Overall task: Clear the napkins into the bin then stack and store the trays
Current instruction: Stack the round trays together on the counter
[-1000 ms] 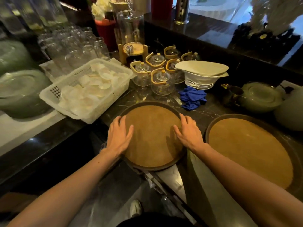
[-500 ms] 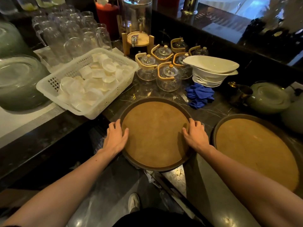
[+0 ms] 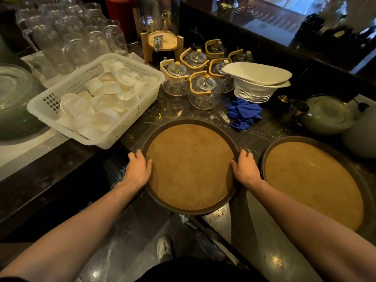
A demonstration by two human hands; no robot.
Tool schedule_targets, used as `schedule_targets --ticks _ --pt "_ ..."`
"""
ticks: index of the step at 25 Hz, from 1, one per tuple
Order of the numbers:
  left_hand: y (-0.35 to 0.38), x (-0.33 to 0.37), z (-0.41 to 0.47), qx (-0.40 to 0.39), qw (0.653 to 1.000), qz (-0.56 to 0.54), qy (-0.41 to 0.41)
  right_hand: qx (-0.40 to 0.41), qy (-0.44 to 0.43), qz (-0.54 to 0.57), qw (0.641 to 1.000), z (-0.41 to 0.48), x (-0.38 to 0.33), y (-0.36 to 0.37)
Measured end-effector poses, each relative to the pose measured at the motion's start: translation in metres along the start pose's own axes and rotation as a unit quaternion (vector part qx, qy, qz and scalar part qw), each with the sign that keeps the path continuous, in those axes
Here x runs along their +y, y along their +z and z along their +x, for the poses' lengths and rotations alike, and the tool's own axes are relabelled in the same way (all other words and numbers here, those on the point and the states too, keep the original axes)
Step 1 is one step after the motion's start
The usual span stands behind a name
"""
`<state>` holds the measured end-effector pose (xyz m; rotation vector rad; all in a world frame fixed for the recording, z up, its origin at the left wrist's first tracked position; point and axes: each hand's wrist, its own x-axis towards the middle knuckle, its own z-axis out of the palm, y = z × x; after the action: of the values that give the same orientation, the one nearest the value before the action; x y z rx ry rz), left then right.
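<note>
Both hands, left hand (image 3: pixel 138 171) and right hand (image 3: pixel 245 169), have fingers gripping the near tray (image 3: pixel 190 167), which overhangs the surface (image 3: pixel 179 113) edge, so any slip could tip it floorward.

Dim room; dark marble counter (image 3: pixel 179 110); glossy floor (image 3: pixel 126 251).
</note>
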<state>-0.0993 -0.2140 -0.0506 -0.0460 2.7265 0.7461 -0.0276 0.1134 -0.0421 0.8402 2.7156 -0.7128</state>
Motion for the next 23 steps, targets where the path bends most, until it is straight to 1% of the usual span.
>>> schedule_targets --ticks 2,4,7,12,17,23 --pt "0.002 0.000 0.000 0.009 1.000 -0.004 -0.006 -0.007 0.026 0.028 0.999 0.001 0.004 0.001" --pt "0.004 0.000 -0.002 0.026 1.000 -0.007 -0.012 0.005 0.034 0.057 0.998 0.000 0.009 0.002" --pt "0.006 -0.003 -0.006 0.056 0.998 -0.022 -0.014 0.032 0.027 0.102 0.994 -0.001 0.020 0.001" --pt "0.002 0.016 -0.005 0.100 0.992 -0.069 0.018 0.074 0.013 0.140 0.987 -0.008 0.032 -0.007" --pt "-0.001 0.052 0.001 0.095 0.990 -0.082 0.069 0.134 0.005 0.171 0.976 -0.013 0.051 -0.034" --pt "0.016 0.122 0.002 0.071 0.985 -0.077 0.137 0.203 0.053 0.188 0.959 -0.022 0.102 -0.072"
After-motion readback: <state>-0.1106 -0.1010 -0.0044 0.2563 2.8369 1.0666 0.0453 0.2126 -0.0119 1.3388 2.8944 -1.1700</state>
